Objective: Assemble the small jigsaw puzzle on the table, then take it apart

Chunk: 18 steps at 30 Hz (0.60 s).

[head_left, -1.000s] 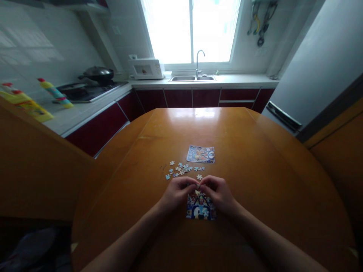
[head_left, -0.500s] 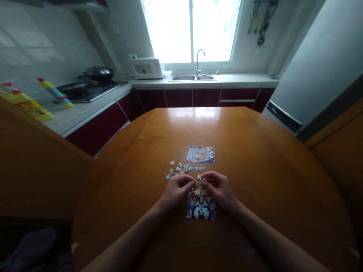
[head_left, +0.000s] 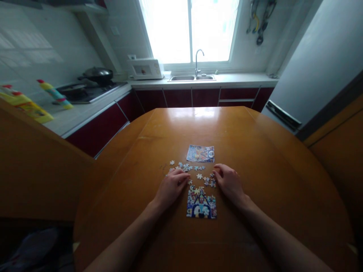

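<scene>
A partly joined jigsaw puzzle (head_left: 201, 206) with a blue cartoon dog lies flat on the table before me, its far edge uneven. To its upper left is my left hand (head_left: 172, 185), fingers closed together near the loose puzzle piece (head_left: 190, 182); whatever the fingertips hold is hidden. On the other side, my right hand (head_left: 229, 184) rests with thumb and fingers curled at a small puzzle piece (head_left: 212, 175). A few joined pieces (head_left: 209, 182) lie beside that hand. Between both hands sits a single pale piece (head_left: 199, 176).
Several loose puzzle pieces (head_left: 185, 167) are scattered beyond my left hand, some partly covered by it. Farther back lies a printed picture sheet (head_left: 200, 153). All of it is on a brown wooden table (head_left: 181, 128). A counter with a sink (head_left: 183, 78) runs along the window wall.
My hands have moved apart from above the puzzle's far edge, left hand leftward, right hand rightward and slightly away. The puzzle's upper edge and the joined pieces now show between them.
</scene>
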Each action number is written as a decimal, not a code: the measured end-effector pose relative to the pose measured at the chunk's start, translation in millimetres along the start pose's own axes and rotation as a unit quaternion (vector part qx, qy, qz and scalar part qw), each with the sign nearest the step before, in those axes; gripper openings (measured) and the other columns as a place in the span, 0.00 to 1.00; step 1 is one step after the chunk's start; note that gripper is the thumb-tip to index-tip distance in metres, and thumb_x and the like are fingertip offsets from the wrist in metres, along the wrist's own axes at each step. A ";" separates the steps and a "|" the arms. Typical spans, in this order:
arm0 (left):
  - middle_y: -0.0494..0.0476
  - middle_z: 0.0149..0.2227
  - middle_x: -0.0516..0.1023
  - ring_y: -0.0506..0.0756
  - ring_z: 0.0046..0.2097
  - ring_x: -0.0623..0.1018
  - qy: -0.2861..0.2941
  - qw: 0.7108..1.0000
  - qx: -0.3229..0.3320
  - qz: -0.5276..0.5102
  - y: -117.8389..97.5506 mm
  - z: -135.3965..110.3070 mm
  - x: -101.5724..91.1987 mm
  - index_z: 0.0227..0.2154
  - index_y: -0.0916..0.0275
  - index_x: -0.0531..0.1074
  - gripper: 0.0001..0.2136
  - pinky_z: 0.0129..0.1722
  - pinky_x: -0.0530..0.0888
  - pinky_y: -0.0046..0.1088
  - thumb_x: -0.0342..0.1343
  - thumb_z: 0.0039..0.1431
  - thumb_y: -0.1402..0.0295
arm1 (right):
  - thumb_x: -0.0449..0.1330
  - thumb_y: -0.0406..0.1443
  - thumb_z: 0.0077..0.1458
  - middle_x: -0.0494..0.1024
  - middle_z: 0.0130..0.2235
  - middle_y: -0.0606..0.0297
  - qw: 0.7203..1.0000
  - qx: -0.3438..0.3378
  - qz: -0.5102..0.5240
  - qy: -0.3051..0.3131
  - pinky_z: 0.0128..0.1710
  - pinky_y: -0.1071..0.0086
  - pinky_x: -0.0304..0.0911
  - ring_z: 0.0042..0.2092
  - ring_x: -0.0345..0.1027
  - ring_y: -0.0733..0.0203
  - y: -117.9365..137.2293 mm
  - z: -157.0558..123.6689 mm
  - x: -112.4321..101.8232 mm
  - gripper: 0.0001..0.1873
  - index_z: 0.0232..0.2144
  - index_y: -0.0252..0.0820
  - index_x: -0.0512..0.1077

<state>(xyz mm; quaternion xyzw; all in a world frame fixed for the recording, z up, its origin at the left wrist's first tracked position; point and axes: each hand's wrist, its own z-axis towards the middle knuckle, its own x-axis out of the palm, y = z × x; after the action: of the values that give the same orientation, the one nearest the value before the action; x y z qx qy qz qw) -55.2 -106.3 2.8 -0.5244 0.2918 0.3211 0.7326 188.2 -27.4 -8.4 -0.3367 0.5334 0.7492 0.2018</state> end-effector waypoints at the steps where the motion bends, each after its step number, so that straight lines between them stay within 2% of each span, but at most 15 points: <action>1: 0.58 0.40 0.81 0.58 0.44 0.75 0.002 1.000 0.012 0.002 -0.3 0.2 -0.8 0.40 0.57 0.81 0.09 0.45 0.73 0.35 0.55 0.66 0.67 | 0.58 0.37 0.60 0.79 0.36 0.61 1.000 -0.015 0.000 0.008 0.36 0.65 0.63 0.36 0.73 0.55 0.5 -1.8 -2.2 0.08 0.38 0.45 0.77; 4: 0.57 0.46 0.80 0.57 0.48 0.76 0.012 0.999 0.040 -0.011 -0.7 0.6 -1.6 0.45 0.56 0.79 0.11 0.50 0.73 0.38 0.52 0.68 0.70 | 0.58 0.37 0.61 0.76 0.37 0.62 0.997 -0.055 -0.001 0.056 0.38 0.66 0.63 0.37 0.71 0.57 1.9 -9.1 -7.8 0.07 0.32 0.45 0.76; 10: 0.59 0.53 0.77 0.58 0.55 0.75 -0.007 0.998 0.056 -0.017 -1.6 0.1 0.7 0.50 0.57 0.76 0.15 0.56 0.70 0.44 0.48 0.68 0.74 | 0.61 0.34 0.58 0.74 0.40 0.60 0.990 -0.067 -0.043 0.114 0.43 0.63 0.64 0.43 0.69 0.54 7.4 -19.5 -13.2 0.01 0.35 0.44 0.73; 18: 0.60 0.48 0.78 0.58 0.51 0.74 -0.015 0.997 0.069 -0.036 -5.7 -1.0 1.6 0.46 0.58 0.77 0.14 0.52 0.72 0.41 0.49 0.67 0.76 | 0.63 0.31 0.55 0.73 0.41 0.59 0.982 -0.086 -0.063 0.159 0.44 0.62 0.63 0.43 0.67 0.53 5.3 -19.2 -18.5 0.07 0.35 0.44 0.69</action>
<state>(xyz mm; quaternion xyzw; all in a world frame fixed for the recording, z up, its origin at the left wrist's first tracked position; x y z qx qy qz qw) -49.9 -108.4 4.6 -0.4777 0.2835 0.2811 0.7825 203.1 -46.1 4.5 -0.5002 0.4698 0.7154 0.1314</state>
